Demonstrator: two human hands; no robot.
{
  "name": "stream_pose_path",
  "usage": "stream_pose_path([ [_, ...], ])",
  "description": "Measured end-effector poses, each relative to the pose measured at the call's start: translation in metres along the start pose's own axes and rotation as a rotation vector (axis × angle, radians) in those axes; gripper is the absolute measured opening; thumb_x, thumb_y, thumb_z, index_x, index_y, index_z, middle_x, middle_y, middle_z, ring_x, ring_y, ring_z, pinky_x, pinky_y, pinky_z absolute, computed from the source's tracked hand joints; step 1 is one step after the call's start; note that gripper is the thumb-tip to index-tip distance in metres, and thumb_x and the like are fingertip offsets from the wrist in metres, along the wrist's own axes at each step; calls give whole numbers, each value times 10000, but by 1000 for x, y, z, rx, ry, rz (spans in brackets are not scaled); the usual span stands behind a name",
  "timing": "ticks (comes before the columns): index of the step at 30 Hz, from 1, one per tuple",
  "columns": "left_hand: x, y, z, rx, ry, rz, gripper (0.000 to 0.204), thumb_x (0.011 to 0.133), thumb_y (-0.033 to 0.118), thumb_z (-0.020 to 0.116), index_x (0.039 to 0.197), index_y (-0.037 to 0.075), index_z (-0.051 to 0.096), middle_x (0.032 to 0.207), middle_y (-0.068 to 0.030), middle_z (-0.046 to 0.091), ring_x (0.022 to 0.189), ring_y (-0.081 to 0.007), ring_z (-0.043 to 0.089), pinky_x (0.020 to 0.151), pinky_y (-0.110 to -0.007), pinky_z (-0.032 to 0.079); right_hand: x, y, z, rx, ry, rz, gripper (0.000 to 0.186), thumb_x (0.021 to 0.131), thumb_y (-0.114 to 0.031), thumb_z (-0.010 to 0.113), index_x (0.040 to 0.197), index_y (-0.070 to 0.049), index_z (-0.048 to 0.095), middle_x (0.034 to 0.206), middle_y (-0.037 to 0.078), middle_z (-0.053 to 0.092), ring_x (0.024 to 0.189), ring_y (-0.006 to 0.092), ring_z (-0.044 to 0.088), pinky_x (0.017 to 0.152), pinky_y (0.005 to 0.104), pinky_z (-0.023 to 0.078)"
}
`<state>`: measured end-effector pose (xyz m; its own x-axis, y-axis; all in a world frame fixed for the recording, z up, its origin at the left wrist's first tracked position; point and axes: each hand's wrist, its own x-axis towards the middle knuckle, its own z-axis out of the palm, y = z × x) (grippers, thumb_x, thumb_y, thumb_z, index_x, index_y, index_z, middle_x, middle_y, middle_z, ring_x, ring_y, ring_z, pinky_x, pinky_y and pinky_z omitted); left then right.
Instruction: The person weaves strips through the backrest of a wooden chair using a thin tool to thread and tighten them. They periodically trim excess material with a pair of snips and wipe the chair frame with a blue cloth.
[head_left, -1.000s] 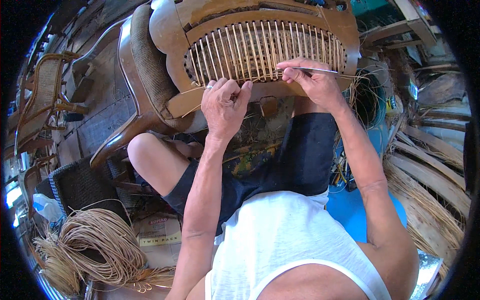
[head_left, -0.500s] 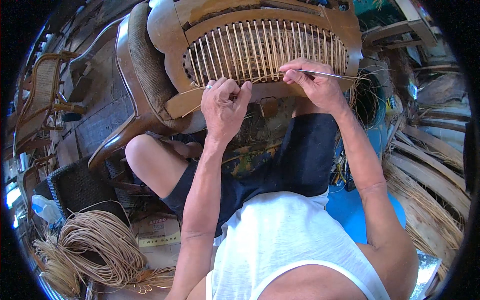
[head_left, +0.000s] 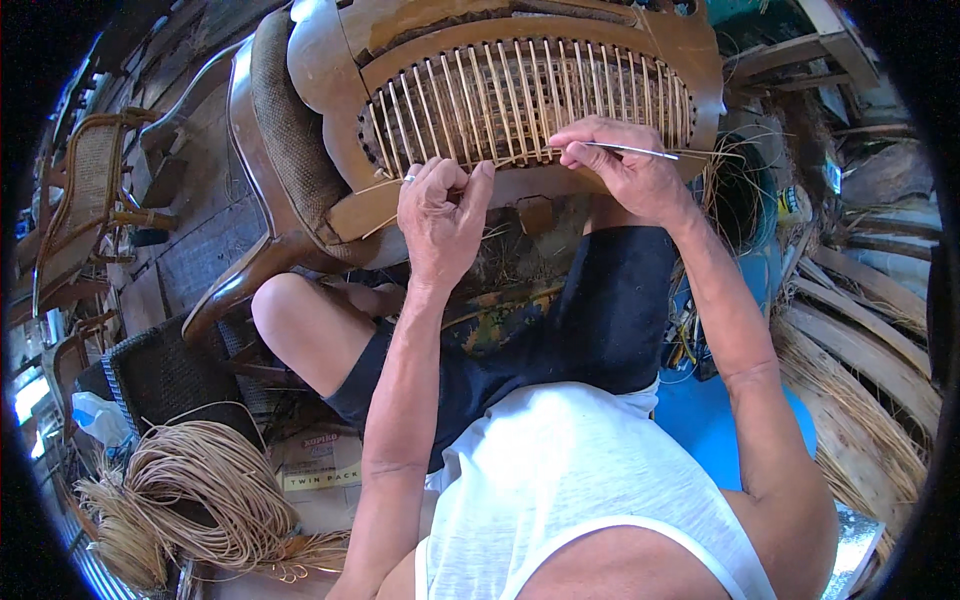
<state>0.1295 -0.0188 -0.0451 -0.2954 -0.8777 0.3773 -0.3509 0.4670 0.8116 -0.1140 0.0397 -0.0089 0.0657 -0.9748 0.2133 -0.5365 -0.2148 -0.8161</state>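
Off to the far left of the hands, low down, a loose coil of cane strands [head_left: 205,490] lies on the floor. Just ahead of both hands sits the wooden chair frame [head_left: 330,70], its oval panel of cane strands [head_left: 520,100] running left to right. His left hand [head_left: 440,205] is curled nearly shut, fingertips pinching a thin strand at the panel's lower edge. His right hand [head_left: 620,165] — equally near — grips a slim metal awl [head_left: 635,152] pointing rightward along the panel.

Around your blue stool [head_left: 720,420]: cane coil [head_left: 205,490] lower left, spare chairs [head_left: 75,210] left, bent wood strips [head_left: 870,340] right, in daylight.
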Motion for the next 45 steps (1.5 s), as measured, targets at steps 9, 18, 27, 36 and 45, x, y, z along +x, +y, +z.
stream_pose_path([
  [9, 0, -1, 0, 118, -39, 33, 393, 898, 151, 777, 679, 47, 467, 646, -73, 465, 654, -270, 430, 668, -393, 370, -7, 1, 6, -231, 52, -254, 142, 969, -138, 700, 1075, -55, 747, 1047, 100, 754, 965, 274, 740, 860, 378, 598],
  [18, 3, -4, -6, 268, -37, 132, 349, 896, 198, 785, 688, 79, 530, 691, -68, 520, 705, -293, 483, 718, -410, 396, -17, -8, 28, -194, 228, -209, 196, 954, -97, 721, 1144, -66, 755, 1099, 110, 770, 1031, 273, 743, 895, 370, 601],
  [27, 4, -8, -8, 234, -48, 116, 357, 896, 205, 788, 693, 71, 527, 686, -72, 520, 698, -294, 474, 703, -411, 406, -14, -13, 40, -207, 270, -123, 199, 956, -139, 731, 1145, -91, 770, 1092, 89, 778, 1026, 250, 743, 900, 368, 601],
  [36, 6, 4, -10, 248, -53, 55, 387, 906, 248, 796, 720, 18, 547, 691, -101, 520, 689, -292, 467, 705, -415, 409, -14, -4, 34, -259, 240, -224, 213, 921, -112, 750, 1133, -87, 749, 1118, 84, 767, 1045, 260, 733, 917, 363, 595],
  [45, 12, 19, -57, 726, 75, 168, 434, 891, 181, 746, 1300, 61, 664, 982, -133, 734, 905, -328, 698, 841, -431, 535, -48, 11, -21, 405, 437, 78, 219, 1021, -167, 683, 1197, -50, 737, 971, 70, 761, 877, 126, 724, 813, 273, 605],
])
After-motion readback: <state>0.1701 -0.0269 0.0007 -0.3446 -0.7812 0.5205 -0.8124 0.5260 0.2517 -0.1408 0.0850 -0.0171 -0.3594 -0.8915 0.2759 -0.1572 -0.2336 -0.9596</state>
